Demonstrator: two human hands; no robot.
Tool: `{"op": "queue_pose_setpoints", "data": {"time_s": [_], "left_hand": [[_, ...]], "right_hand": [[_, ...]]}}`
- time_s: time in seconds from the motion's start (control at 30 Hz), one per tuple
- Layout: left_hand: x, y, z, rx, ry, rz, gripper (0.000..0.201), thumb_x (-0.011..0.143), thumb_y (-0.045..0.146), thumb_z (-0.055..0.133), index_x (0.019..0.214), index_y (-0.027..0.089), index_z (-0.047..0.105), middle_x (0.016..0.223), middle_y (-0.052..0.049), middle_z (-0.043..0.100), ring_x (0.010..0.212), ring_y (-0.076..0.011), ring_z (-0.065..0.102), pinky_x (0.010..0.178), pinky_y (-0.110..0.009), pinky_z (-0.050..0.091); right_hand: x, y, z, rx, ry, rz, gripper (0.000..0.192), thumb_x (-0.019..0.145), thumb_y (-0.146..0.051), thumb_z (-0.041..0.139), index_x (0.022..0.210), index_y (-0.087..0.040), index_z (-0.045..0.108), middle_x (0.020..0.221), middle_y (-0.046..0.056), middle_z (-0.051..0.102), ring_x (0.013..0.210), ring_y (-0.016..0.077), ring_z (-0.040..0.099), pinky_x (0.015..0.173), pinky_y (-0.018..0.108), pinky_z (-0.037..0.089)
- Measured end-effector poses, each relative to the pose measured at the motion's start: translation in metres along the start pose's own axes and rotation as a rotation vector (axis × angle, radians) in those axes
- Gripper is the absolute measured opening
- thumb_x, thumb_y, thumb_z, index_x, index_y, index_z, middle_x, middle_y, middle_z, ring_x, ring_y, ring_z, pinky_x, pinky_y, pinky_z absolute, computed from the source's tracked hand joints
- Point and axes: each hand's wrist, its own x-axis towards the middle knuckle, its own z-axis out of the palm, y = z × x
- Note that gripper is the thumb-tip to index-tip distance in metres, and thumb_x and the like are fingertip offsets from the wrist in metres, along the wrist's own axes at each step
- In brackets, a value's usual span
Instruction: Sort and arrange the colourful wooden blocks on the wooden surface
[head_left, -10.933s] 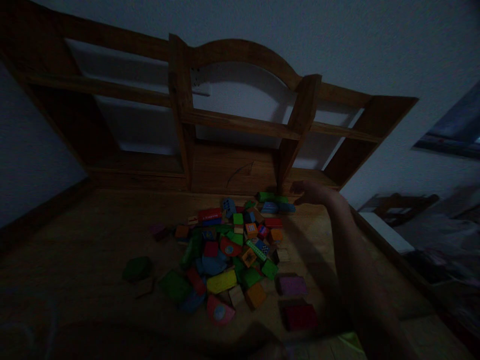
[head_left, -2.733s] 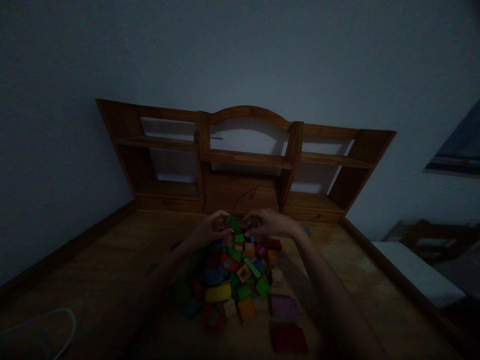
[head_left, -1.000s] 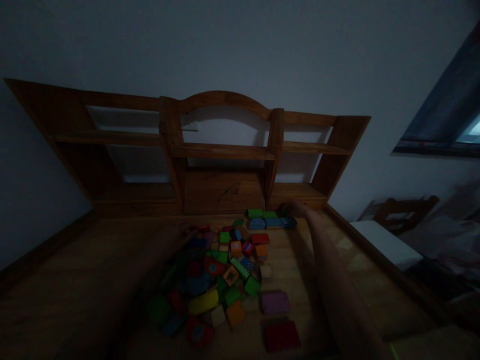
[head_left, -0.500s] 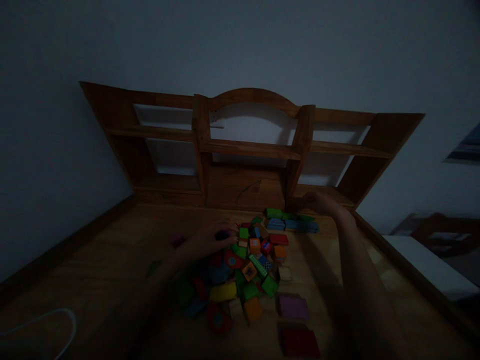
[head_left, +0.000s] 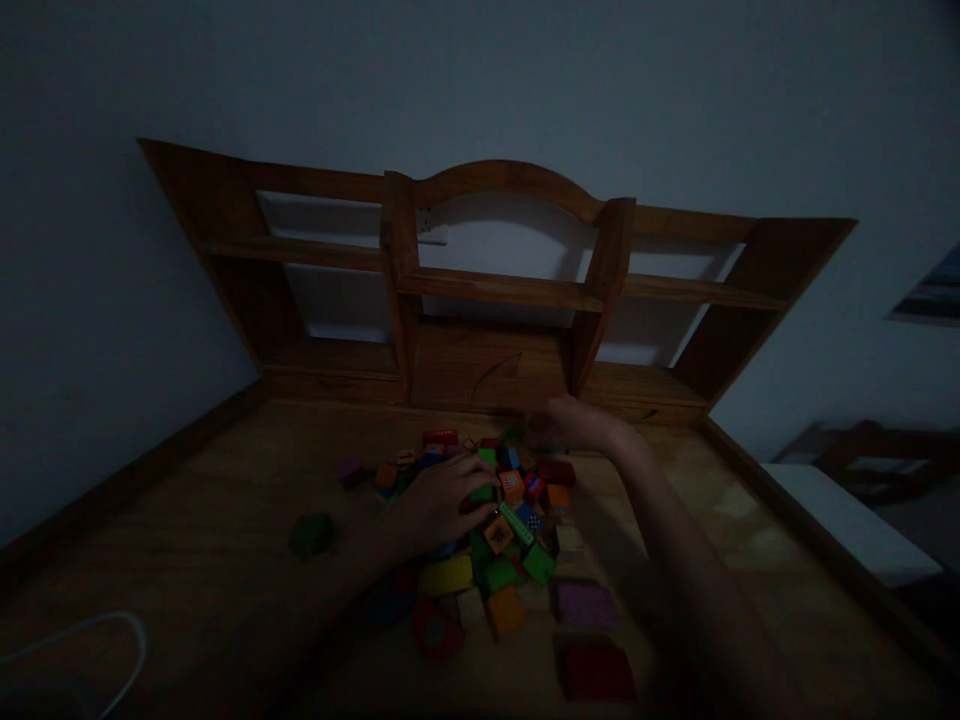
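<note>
A heap of small coloured wooden blocks point(head_left: 517, 525) lies in the middle of a wooden desk point(head_left: 225, 540). My left hand point(head_left: 439, 500) rests palm down on the heap's left side, fingers stretched toward a green block point(head_left: 484, 490). At the far edge of the heap my right hand point(head_left: 574, 425) hovers, blurred, and covers whatever blocks lie behind it. A yellow block point(head_left: 446, 575) and an orange block point(head_left: 506, 608) lie at the near side. The room is very dark.
A wooden shelf unit point(head_left: 495, 290) stands along the desk's back against the wall. A lone green block point(head_left: 311, 533) lies left of the heap; a purple block point(head_left: 583, 603) and a red block point(head_left: 596, 670) lie near right. A pale cable point(head_left: 112, 640) loops at bottom left.
My right hand has drawn back left from the back-right corner to the heap's far edge. My left hand has slid forward and lies flat on the blocks.
</note>
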Motion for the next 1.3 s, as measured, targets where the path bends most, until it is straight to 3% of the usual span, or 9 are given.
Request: {"op": "queue_pose_setpoints", "data": {"time_s": [0.27,0.37,0.63,1.03,1.3], "left_hand": [[-0.001,-0.003,0.009,0.025,0.061,-0.094,0.053,0.089,0.028,0.063,0.14,0.025,0.048,0.143,-0.008,0.048,0.132,-0.0246,0.047,0.109,-0.039,0.043],[0.0,0.0,0.011,0.059,0.066,-0.1,0.047,0.09,0.029,0.061,0.136,0.024,0.051,0.138,-0.008,0.052,0.128,-0.0259,0.05,0.107,-0.042,0.044],[0.002,-0.004,0.016,0.042,0.118,-0.131,0.024,0.091,0.024,0.056,0.114,0.019,0.056,0.126,-0.01,0.058,0.121,-0.0269,0.053,0.105,-0.043,0.046],[0.003,-0.008,0.014,-0.057,0.168,-0.115,0.033,0.088,0.015,0.055,0.12,0.021,0.056,0.123,-0.009,0.055,0.115,-0.0226,0.055,0.097,-0.036,0.05],[0.002,-0.011,0.02,-0.077,0.191,-0.09,0.016,0.091,0.015,0.055,0.102,0.022,0.066,0.109,-0.007,0.059,0.11,-0.0212,0.058,0.095,-0.034,0.05]], "right_hand": [[0.012,-0.029,0.023,0.057,-0.146,-0.166,0.046,0.073,-0.019,0.076,0.119,-0.023,0.068,0.108,0.002,0.073,0.093,0.0176,0.066,0.072,0.021,0.046],[0.012,-0.034,0.025,0.032,-0.192,-0.183,0.048,0.072,-0.022,0.078,0.118,-0.024,0.065,0.106,0.001,0.071,0.09,0.0181,0.065,0.068,0.022,0.045],[0.008,-0.049,0.025,-0.097,-0.262,-0.026,0.039,0.07,-0.024,0.083,0.106,-0.021,0.068,0.105,0.003,0.07,0.09,0.0189,0.065,0.062,0.022,0.041],[0.011,-0.043,0.026,-0.117,-0.235,-0.063,0.033,0.072,-0.021,0.079,0.103,-0.02,0.069,0.102,0.003,0.071,0.087,0.0175,0.064,0.059,0.021,0.038],[0.005,-0.037,0.017,-0.025,-0.234,-0.05,0.038,0.07,-0.019,0.078,0.107,-0.02,0.068,0.103,0.003,0.072,0.083,0.0169,0.065,0.057,0.02,0.038]]}}
